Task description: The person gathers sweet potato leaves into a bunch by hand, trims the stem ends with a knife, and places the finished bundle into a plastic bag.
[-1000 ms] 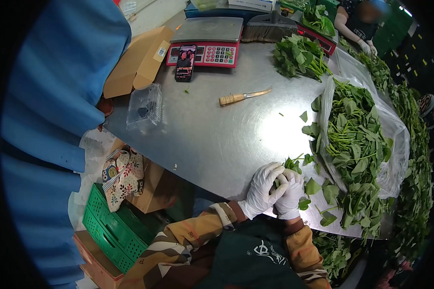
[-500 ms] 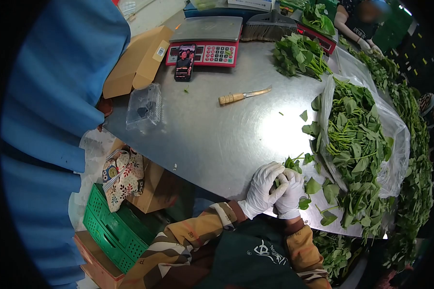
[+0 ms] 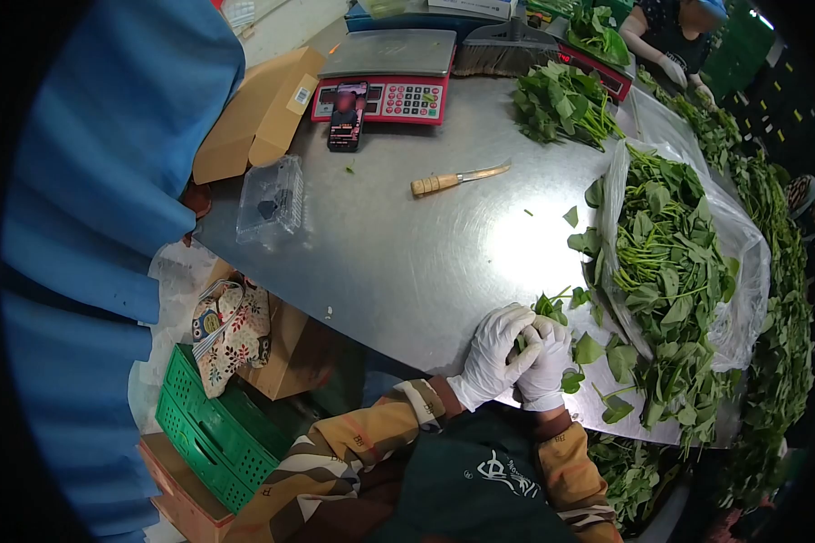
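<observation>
My left hand [image 3: 493, 357], in a white glove, is closed at the near edge of the metal table [image 3: 380, 244]. Pressed against it is my right hand [image 3: 544, 369], gloved too, with its fingers curled. A bit of green shows between them, and leafy greens [image 3: 550, 309] stick out past the fingertips; the stems inside are mostly hidden. Loose leaves [image 3: 589, 349] lie just right of my right hand. Beyond them a large heap of leafy greens [image 3: 666, 235] fills an open clear plastic bag [image 3: 743, 312].
A wooden-handled knife [image 3: 436, 185] lies mid-table. Behind it are a red scale [image 3: 407, 101], a phone [image 3: 346, 118], a brush [image 3: 505, 56] and a greens bunch [image 3: 561, 104]. At left are a clear plastic box [image 3: 272, 204], cardboard box and green crate [image 3: 213, 443]. A co-worker handles greens at upper right.
My hands and the greens in them have stayed still. At the upper right, the co-worker's gloved hands have moved apart and the co-worker has shifted slightly. The picture on the phone differs.
</observation>
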